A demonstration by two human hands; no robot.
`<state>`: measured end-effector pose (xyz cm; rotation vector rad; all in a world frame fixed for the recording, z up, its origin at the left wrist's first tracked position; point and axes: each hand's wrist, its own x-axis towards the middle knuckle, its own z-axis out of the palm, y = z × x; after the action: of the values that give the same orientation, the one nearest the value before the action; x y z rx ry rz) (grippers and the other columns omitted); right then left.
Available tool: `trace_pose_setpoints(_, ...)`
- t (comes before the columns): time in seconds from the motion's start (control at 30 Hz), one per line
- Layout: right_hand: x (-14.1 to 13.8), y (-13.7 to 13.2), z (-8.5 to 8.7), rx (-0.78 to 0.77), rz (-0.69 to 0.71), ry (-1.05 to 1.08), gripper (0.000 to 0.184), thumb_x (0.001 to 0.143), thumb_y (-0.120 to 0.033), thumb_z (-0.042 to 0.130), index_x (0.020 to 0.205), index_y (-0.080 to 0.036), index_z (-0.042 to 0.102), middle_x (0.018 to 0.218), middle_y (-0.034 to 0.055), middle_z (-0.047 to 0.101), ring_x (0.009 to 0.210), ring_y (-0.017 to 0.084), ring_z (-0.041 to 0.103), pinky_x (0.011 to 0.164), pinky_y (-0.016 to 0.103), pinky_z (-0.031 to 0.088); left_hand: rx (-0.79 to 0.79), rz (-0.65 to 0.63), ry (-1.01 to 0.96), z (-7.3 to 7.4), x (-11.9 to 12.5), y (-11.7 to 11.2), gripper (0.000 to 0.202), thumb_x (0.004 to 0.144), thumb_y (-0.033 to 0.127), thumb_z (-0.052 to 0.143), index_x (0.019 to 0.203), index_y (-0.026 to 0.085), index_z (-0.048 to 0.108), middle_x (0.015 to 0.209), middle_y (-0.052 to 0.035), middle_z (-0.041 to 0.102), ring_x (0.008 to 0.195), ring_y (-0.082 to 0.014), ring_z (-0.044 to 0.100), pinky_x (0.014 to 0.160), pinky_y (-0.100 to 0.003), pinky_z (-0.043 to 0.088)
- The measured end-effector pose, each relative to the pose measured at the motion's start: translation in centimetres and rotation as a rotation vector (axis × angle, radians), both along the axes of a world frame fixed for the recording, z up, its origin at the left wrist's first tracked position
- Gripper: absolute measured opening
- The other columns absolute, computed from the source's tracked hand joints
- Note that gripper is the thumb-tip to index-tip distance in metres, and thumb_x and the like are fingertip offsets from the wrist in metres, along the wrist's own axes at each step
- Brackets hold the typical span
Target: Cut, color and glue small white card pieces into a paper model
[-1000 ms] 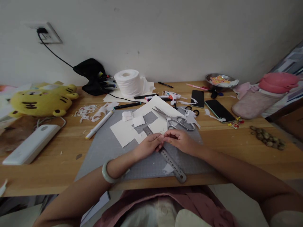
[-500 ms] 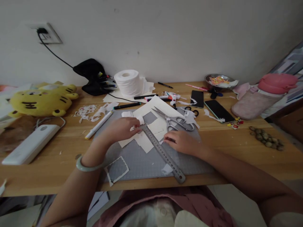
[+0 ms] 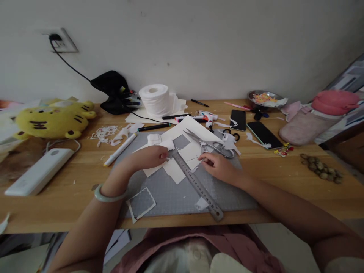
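Observation:
My left hand (image 3: 152, 156), with a pale bangle on its wrist, is closed over the left part of the cream paper (image 3: 175, 172). A tiny pale bit shows under its fingertips, too small to name. On the other side, my right hand (image 3: 218, 165) is curled in a pinch at the paper's right edge, just below the scissors (image 3: 212, 146); what it pinches is hidden. A steel ruler (image 3: 196, 184) lies slanted between both hands. Folded white tissue (image 3: 155, 139) rests behind my left hand. A cream paper frame (image 3: 141, 204) lies nearer to me.
A grey cutting mat (image 3: 176, 201) covers the middle of the wooden table. Behind it stand a toilet roll (image 3: 155, 100) and several markers. A yellow plush toy (image 3: 54, 121) and white power bank (image 3: 40, 172) are left; two phones (image 3: 264, 134) and a pink-lidded bottle (image 3: 309, 121) are right.
The fingers of my left hand have curled in and drawn down slightly, uncovering more of the folded tissue. My right hand has shifted slightly up towards the scissors' handles. The ruler lies still.

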<state>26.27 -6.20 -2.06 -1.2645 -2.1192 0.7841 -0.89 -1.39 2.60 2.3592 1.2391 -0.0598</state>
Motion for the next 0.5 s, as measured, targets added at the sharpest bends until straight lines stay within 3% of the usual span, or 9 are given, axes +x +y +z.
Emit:
trace_pose_setpoints(0.1, 0.0, -0.3, 0.2, -0.022, -0.003, 0.110, 0.017, 0.084, -0.023, 0.053, 0.094, -0.016, 0.065, 0.073, 0.0018, 0.063, 0.062, 0.013, 0.055, 0.059, 0.024, 0.041, 0.012, 0.076, -0.198, 0.0, 1.7, -1.1, 0.017, 0.084, 0.032, 0.046, 0.079, 0.018, 0.054, 0.076, -0.0013, 0.057, 0.070, -0.0155, 0.050, 0.064, -0.025, 0.036)
trace_pose_setpoints(0.2, 0.0, -0.9, 0.5, -0.026, 0.084, 0.153, 0.020, 0.085, -0.033, 0.055, 0.094, -0.017, 0.064, 0.070, 0.0004, 0.060, 0.058, 0.012, 0.051, 0.055, 0.024, 0.039, -0.098, 0.135, -0.469, -0.1, 4.5, -3.6, 0.018, 0.082, 0.037, 0.048, 0.079, 0.019, 0.051, 0.069, 0.0015, 0.054, 0.064, -0.0142, 0.048, 0.060, -0.024, 0.037)
trace_pose_setpoints(0.33, -0.4, -1.6, 0.2, 0.045, 0.243, 0.124, 0.020, 0.086, -0.037, 0.055, 0.082, -0.018, 0.061, 0.066, -0.0004, 0.057, 0.057, 0.011, 0.047, 0.056, 0.024, 0.036, -0.132, 0.031, -0.437, -0.8, 7.1, -6.4, 0.007, 0.080, 0.025, 0.049, 0.078, 0.019, 0.053, 0.070, 0.0016, 0.056, 0.063, -0.0131, 0.049, 0.060, -0.024, 0.035)
trace_pose_setpoints(0.5, -0.9, -1.5, -0.4, 0.076, 0.231, 0.103, 0.021, 0.089, -0.030, 0.050, 0.074, -0.018, 0.058, 0.065, 0.0005, 0.058, 0.060, 0.013, 0.050, 0.058, 0.024, 0.035, -0.226, 0.076, -0.503, -2.4, 7.4, -6.1, 0.011, 0.080, 0.030, 0.054, 0.080, 0.019, 0.051, 0.068, 0.0031, 0.053, 0.062, -0.0125, 0.048, 0.059, -0.024, 0.036)
